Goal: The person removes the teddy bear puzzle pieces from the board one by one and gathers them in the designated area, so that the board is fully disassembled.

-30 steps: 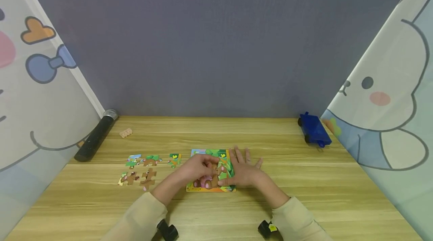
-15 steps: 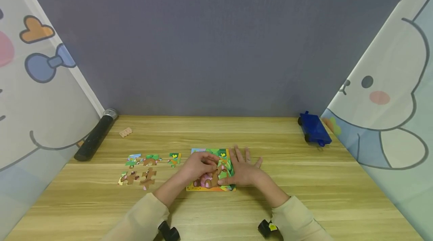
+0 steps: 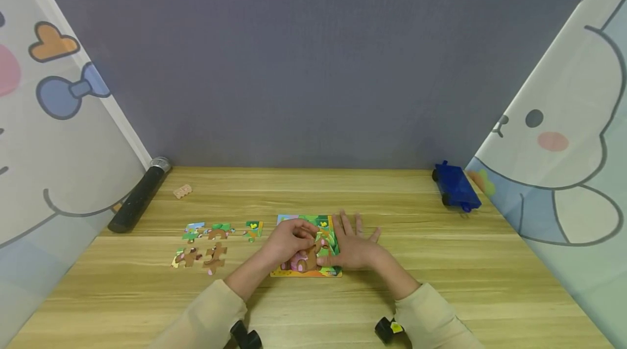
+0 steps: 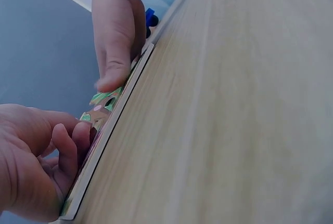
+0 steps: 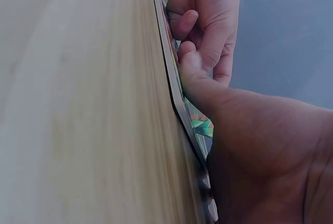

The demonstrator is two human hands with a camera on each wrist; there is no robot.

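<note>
A colourful jigsaw puzzle (image 3: 302,267) with a brown bear picture lies on the wooden table in front of the person. Over its upper middle the left hand (image 3: 290,241) is bent, thumb and fingertips together, pinching a brown-and-green puzzle piece (image 4: 97,117) seen low over the board in the left wrist view. The fingers hide part of that piece. On the board's right side rests the right hand (image 3: 354,245), fingers spread and straight, its thumb lying across the puzzle. Left of the board lie several loose pieces, among them a bear piece (image 3: 214,257) and a yellow-flower piece (image 3: 253,230).
A black microphone (image 3: 139,199) leans by the left wall panel. Near it lies a small tan block (image 3: 183,191). At the back right stands a blue toy cart (image 3: 456,187). A grey partition (image 3: 313,66) closes off the table's far edge.
The left hand has shifted very slightly over the board, its fingertips staying together. The right hand keeps its place, and the loose pieces lie as before.
</note>
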